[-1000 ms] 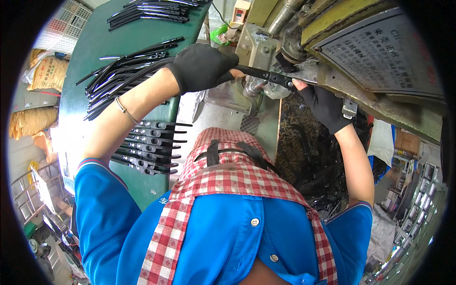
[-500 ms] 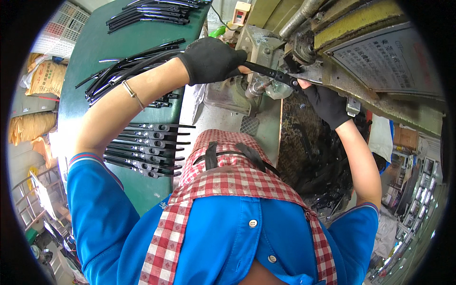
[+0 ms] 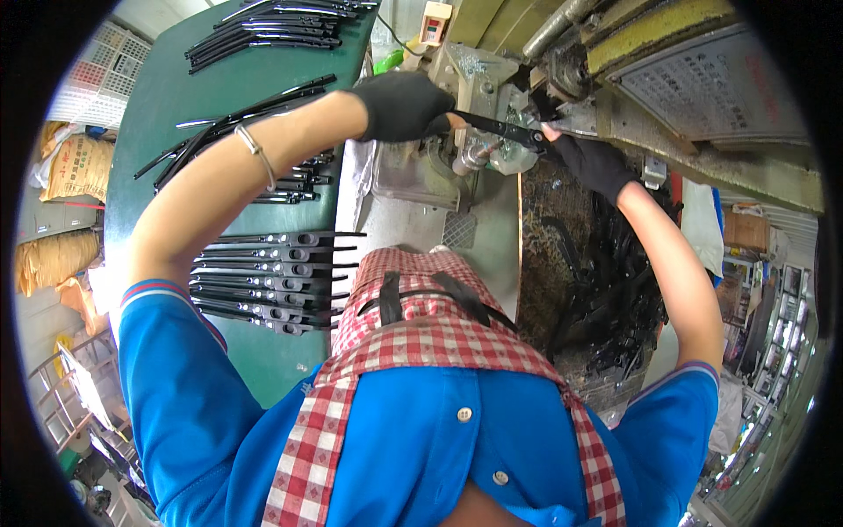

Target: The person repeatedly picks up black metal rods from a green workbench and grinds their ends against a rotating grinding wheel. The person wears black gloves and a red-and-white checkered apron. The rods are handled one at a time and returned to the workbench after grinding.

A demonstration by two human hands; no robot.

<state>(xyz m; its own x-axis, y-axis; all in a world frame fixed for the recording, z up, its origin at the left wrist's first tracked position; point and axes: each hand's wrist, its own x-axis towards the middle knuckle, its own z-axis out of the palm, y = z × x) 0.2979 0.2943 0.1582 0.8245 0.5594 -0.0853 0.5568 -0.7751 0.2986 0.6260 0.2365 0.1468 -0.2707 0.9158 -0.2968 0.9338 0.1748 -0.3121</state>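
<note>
A black wiper arm (image 3: 502, 128) with a jointed, holed head is held level between my two hands at the press machine. My left hand (image 3: 406, 107), in a black glove with bare fingertips showing, is closed round its left end. My right hand (image 3: 597, 169), gloved the same way, pinches the head end beside the machine's tooling (image 3: 562, 83); some of its fingers are hidden behind the palm. Whether the piece touches the tooling I cannot tell. Left of my apron, a row of similar black wiper arms (image 3: 272, 281) lies on the green table (image 3: 255, 360).
More black rods (image 3: 263, 39) are bunched at the table's far end, others under my left forearm. A worn bench (image 3: 536, 263) at right bears a heap of black parts (image 3: 615, 290). The machine's body (image 3: 702, 123) rises at far right. A small switch box (image 3: 435, 23) hangs at the back.
Both hands have shifted slightly away from me with the wiper arm, the left one also a little rightward. The grip of each hand stays on the piece.
</note>
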